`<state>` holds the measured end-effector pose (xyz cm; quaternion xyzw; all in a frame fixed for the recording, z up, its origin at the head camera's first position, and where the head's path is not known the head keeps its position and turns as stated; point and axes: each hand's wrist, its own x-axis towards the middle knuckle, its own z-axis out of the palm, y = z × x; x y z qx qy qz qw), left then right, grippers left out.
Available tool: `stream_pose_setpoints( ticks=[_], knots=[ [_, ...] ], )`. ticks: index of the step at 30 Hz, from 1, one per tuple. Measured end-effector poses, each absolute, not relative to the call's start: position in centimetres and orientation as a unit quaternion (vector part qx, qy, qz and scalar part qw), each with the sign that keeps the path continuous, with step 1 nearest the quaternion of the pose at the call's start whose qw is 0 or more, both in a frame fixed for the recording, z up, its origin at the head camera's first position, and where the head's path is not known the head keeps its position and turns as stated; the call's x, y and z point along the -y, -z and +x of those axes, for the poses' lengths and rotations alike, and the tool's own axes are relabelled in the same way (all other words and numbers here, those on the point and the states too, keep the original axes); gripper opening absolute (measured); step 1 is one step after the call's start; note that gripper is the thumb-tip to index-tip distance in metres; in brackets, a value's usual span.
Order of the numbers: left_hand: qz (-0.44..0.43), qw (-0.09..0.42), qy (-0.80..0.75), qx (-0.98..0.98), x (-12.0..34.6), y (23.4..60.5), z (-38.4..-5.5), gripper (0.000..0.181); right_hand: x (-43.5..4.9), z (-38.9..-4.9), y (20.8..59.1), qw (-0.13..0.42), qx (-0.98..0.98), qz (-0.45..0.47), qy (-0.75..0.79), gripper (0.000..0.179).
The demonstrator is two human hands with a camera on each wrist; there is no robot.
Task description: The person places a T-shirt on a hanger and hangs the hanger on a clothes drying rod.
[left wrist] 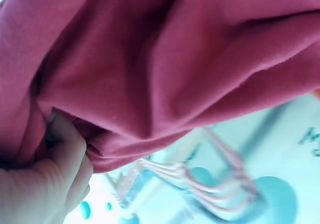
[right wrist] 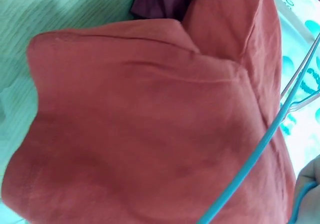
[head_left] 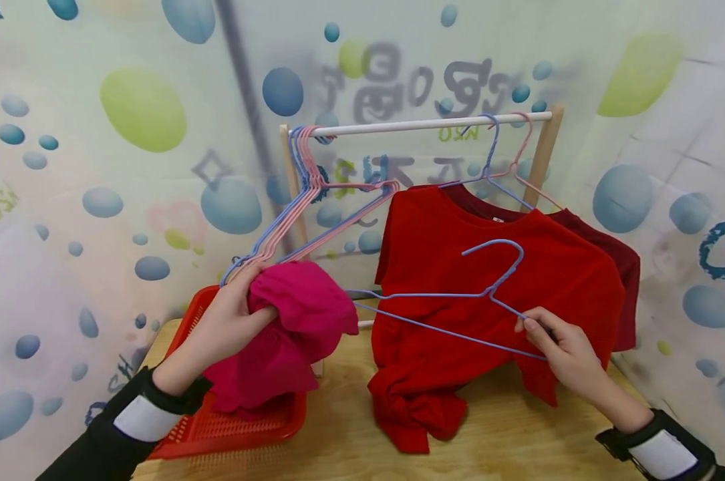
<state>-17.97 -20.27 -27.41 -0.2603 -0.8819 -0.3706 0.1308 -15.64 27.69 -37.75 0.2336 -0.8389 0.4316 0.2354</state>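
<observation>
My left hand (head_left: 236, 317) grips a bunched magenta garment (head_left: 305, 300), whose lower part hangs into a red plastic basket (head_left: 242, 437). In the left wrist view, the fingers (left wrist: 67, 146) are tucked into the folds of its cloth (left wrist: 165, 73). My right hand (head_left: 563, 347) pinches a blue hanger (head_left: 488, 292) near its right end, hook upward. The hanger's left end reaches the magenta garment, where its tip is hidden. Behind the hanger hangs a red shirt (head_left: 488, 234), which fills much of the right wrist view.
A rack with a white rail (head_left: 398, 126) and wooden posts (head_left: 542, 157) stands on the wooden table (head_left: 338, 434). Several blue and pink hangers (head_left: 272, 230) hang at its left. A dark red shirt (head_left: 623, 267) hangs behind the red one. Patterned curtain (head_left: 127, 254) surrounds the table.
</observation>
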Motion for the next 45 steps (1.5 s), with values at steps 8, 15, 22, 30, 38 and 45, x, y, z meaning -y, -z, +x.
stream_pose_setpoints(
  ticks=[8, 15, 22, 30, 38, 45],
  knots=[
    [-0.316, 0.135, 0.46, 0.819, 16.9, 24.5, -19.0, 0.038, -29.2, -15.7, 37.9, 0.271, 0.832, 0.212, -0.435, 0.019],
    [-0.419, 0.213, 0.559, 0.683, 14.4, 21.5, -19.4, 0.037, -30.0, -15.7, 37.6, 0.285, 0.828, 0.196, -0.442, 0.016],
    [-0.445, 0.296, 0.543, 0.647, 13.1, 19.9, -19.8, 0.08, -30.7, -15.9, 37.6, 0.297, 0.829, 0.171, -0.443, 0.014],
    [-0.448, 0.131, 0.58, 0.667, 11.8, 23.6, -21.6, 0.083, -31.3, -15.8, 37.7, 0.299, 0.829, 0.164, -0.444, 0.013],
    [-0.5, 0.05, 0.605, 0.617, 9.4, 25.0, -22.0, 0.084, -31.5, -15.6, 37.4, 0.314, 0.815, 0.166, -0.458, 0.012],
    [-0.511, 0.109, 0.608, 0.598, 7.9, 23.4, -22.5, 0.08, -32.2, -15.8, 37.6, 0.322, 0.802, 0.183, -0.468, 0.013]
  ],
)
